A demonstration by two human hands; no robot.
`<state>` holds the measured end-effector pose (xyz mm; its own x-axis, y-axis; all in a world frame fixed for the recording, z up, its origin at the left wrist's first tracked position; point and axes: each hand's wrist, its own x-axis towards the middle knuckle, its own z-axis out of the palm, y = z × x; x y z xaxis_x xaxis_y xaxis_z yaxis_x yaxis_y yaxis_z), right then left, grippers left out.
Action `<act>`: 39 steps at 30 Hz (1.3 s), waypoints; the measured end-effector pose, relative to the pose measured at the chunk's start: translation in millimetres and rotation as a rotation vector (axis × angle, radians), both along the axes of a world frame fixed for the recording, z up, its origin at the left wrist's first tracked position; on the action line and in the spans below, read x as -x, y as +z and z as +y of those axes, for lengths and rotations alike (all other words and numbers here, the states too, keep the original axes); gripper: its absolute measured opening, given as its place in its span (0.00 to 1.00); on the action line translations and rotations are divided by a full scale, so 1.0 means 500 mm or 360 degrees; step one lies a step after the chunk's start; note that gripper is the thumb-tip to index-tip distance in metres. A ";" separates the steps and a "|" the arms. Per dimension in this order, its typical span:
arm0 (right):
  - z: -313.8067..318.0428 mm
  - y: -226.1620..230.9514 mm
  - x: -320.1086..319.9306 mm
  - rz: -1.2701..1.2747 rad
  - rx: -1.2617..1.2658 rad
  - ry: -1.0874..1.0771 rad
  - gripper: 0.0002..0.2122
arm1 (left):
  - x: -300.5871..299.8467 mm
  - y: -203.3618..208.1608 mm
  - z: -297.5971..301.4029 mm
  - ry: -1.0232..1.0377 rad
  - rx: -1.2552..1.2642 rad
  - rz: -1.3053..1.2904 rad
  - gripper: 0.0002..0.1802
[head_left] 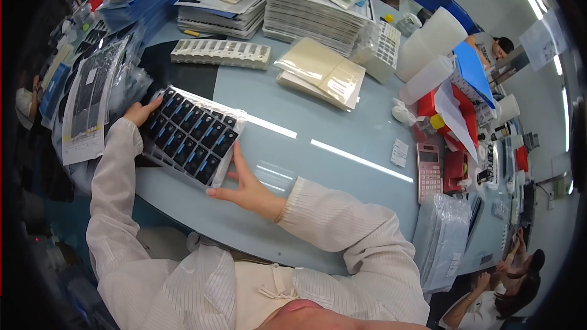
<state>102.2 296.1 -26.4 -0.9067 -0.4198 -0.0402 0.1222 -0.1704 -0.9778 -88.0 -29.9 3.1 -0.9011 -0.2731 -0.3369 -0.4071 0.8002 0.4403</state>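
A clear plastic tray [236, 123] is tilted over the near left part of the table. Rows of small black parts [194, 125] with blue strips fill it. My left hand [142, 113] grips the tray's left end, its fingers partly hidden by the tray. At the right end, my right hand [252, 188] holds the edge, thumb low at the near corner and fingers along the side. Just beyond lies a white tray with many small compartments [220, 53]. Left of my left hand are clear plastic sheets or bags [92, 95] with a printed paper.
Paper stacks [315, 15] and a cream folder [321, 73] stand at the back. To the right are a pink calculator [429, 173], a red bin [468, 113], white rolls [431, 43] and wrapped clear trays [441, 241]. Other people [510, 287] sit around the table.
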 end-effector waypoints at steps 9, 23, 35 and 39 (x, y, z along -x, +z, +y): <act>0.025 0.037 0.012 -0.0520 0.0498 -0.0314 0.51 | -0.065 0.033 0.034 -0.0108 -0.0775 0.0098 0.49; 0.327 0.126 -0.124 0.0901 -0.0881 -0.1295 0.30 | -0.202 0.005 0.370 -0.1109 -0.1824 0.1019 0.32; 0.353 0.059 -0.091 0.0590 -0.0309 -0.1381 0.52 | -0.194 0.015 0.445 -0.1344 -0.1877 0.0731 0.63; 0.371 0.077 -0.107 0.0654 -0.0242 -0.1147 0.51 | -0.214 0.030 0.452 -0.1257 -0.1823 0.0602 0.59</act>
